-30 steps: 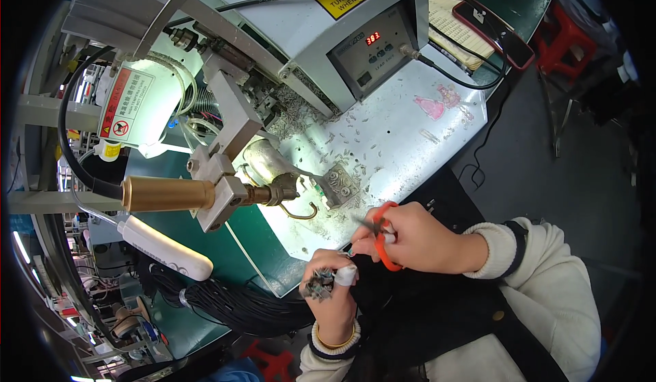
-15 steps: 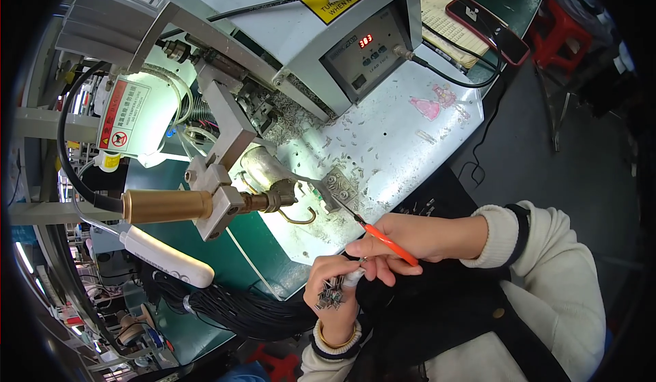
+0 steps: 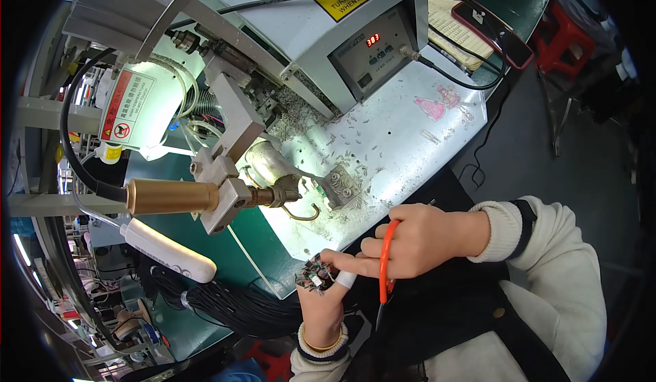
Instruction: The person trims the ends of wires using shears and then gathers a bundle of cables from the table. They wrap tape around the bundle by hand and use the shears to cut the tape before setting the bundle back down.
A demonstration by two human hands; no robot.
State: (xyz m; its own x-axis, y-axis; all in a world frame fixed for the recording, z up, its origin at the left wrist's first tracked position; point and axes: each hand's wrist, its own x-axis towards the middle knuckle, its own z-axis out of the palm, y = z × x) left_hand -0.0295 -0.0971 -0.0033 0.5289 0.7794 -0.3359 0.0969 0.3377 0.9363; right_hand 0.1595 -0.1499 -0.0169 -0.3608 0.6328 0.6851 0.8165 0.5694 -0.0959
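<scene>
My left hand (image 3: 321,310) is closed around a clump of small electronic parts (image 3: 316,276), with dark bits and metal leads sticking out over the fingers. A white wrap (image 3: 346,279) covers one of its digits. My right hand (image 3: 427,242) is beside it, gripping slim orange-handled tweezers (image 3: 388,252) whose dark point hangs down toward my apron. Its index finger reaches left and touches the clump. Beyond the hands is a soldering fixture with a brass-coloured handle (image 3: 174,196), its tip near a small metal block (image 3: 340,185) and a green piece (image 3: 321,191).
A grey machine with a lit display (image 3: 372,50) stands behind. Clipped leads litter the white plate (image 3: 410,139). A lit white lamp bar (image 3: 171,253) and a bundle of black cables (image 3: 239,307) lie at left. A phone (image 3: 492,33) and a red stool (image 3: 564,40) are far right.
The tweezers have left the metal block and swung round, so their point now faces down toward me. My right index finger has come onto the clump in my left hand.
</scene>
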